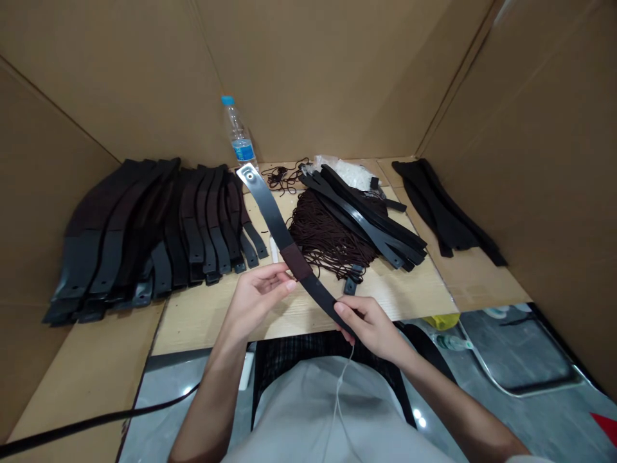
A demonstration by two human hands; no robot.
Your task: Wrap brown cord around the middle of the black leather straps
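A long curved black strip [272,215] slants across the middle, its glossy end with a hole pointing up and left, a dark brown cord wrap round its middle. My left hand [263,292] pinches the strip's left edge just below the wrap. Its lower end is held by my right hand [369,321], thumb on top and fingers underneath. Beyond the strip lies a tangled heap of dark brown cord [328,231], with several unwrapped black strips [361,218] on top of it.
Many cord-wrapped strips [116,238] are piled at the left. More black strips [441,206] lie at the right. A water bottle [241,138] stands at the back near a clear plastic bag [344,170]. Cardboard walls [318,77] enclose the table. A chair [525,350] is below right.
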